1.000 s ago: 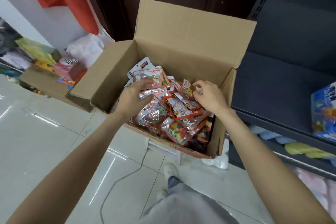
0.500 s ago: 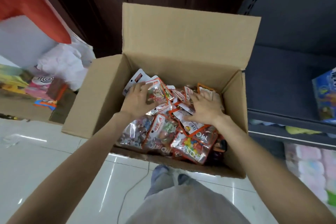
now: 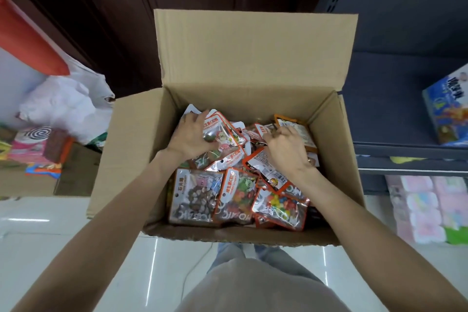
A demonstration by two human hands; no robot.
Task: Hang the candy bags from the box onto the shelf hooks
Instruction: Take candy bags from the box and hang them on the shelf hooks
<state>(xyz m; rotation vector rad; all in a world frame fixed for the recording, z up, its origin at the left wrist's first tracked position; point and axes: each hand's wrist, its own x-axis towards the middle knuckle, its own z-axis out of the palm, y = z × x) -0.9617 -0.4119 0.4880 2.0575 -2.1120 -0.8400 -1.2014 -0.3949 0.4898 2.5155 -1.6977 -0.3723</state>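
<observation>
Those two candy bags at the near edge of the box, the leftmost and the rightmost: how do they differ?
The leftmost bag has a grey-white border and holds brownish, pebble-like sweets. The rightmost bag has an orange-red border and holds bright multicoloured sweets; it lies tilted, the leftmost almost straight. Both are clear-fronted, lie flat in the cardboard box, and no hand touches them.

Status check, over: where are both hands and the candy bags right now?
Left hand gripping a candy bag in the cardboard box. Right hand curled on another bag. No bag lifted out yet. Nothing blocking.
</observation>
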